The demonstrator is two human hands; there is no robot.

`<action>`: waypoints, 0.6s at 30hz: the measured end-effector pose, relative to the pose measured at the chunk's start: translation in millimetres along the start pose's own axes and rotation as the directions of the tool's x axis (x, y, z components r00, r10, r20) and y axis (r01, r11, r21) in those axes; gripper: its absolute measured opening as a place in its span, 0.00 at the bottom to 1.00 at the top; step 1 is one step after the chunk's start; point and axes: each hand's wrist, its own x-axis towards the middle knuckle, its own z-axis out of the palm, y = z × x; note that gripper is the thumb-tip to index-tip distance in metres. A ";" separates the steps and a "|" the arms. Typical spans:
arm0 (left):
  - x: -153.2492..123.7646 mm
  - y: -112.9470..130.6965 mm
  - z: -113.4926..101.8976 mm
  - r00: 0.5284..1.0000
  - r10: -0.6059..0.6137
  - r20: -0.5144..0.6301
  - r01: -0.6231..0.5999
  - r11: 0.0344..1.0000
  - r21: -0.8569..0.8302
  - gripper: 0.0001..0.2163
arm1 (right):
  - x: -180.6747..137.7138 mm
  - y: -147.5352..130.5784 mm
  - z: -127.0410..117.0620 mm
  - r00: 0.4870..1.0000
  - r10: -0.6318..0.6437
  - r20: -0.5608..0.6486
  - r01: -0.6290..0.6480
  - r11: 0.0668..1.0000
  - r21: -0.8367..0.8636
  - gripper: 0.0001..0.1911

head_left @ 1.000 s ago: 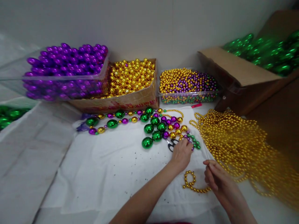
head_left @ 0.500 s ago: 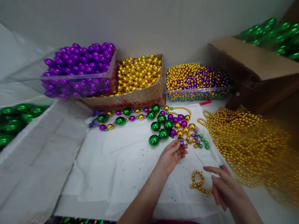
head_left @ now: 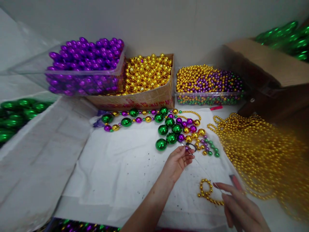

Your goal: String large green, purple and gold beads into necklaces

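The left hand (head_left: 175, 161) has a small purple bead (head_left: 186, 148). The thumb and first finger pinch it tight at their tips, and the other fingers curl loosely below. The right hand (head_left: 238, 203) has a thin wire (head_left: 202, 168). Its fingers are close together around the wire, with the first finger poking out along it, so there is just a tiny gap there.

The way the wire points matters most. It is long and straight, and it slants up and away from the right hand, over to the left, right toward the bead. So the bead is ahead of the right hand and to its left, at the far end of the wire. The left hand is the near one, as the bead sits in its fingertips. The far end of the wire looks like it meets the bead, but I cannot tell if it is in the hole or only next to it.

The gold string (head_left: 205, 192) lies curled on the white cloth (head_left: 116, 170), just beside the right hand. The scissors (head_left: 195, 148) lie just behind the bead, and the big green balls (head_left: 161, 144) sit past the left hand
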 end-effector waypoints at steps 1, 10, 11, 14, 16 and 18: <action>-0.3 0.2 -0.1 1.000 0.008 0.007 -0.008 1.000 0.004 0.07 | 0.1 -0.1 0.1 1.000 -0.002 -0.002 0.002 1.000 -0.001 0.33; -8.9 -5.1 3.9 0.998 0.021 0.065 -0.030 0.990 0.135 0.10 | 10.8 7.2 12.1 0.997 -0.078 0.018 0.078 0.996 0.036 0.26; -10.7 -7.6 5.4 0.997 0.003 0.082 -0.015 0.989 0.146 0.10 | 15.3 8.7 15.6 0.996 -0.086 0.029 0.084 0.995 0.061 0.25; -15.8 -15.9 10.2 0.991 -0.040 0.125 0.014 0.978 0.206 0.11 | 30.2 10.4 26.9 0.992 -0.104 0.064 0.094 0.985 0.143 0.22; -18.3 -20.4 12.7 0.991 -0.046 0.126 0.013 0.968 0.252 0.10 | 38.3 8.3 32.9 0.990 -0.123 0.074 0.107 0.976 0.190 0.21; -19.9 -22.4 14.0 0.994 -0.025 0.108 -0.007 0.959 0.283 0.10 | 43.7 4.2 36.3 0.986 -0.151 0.076 0.131 0.967 0.220 0.19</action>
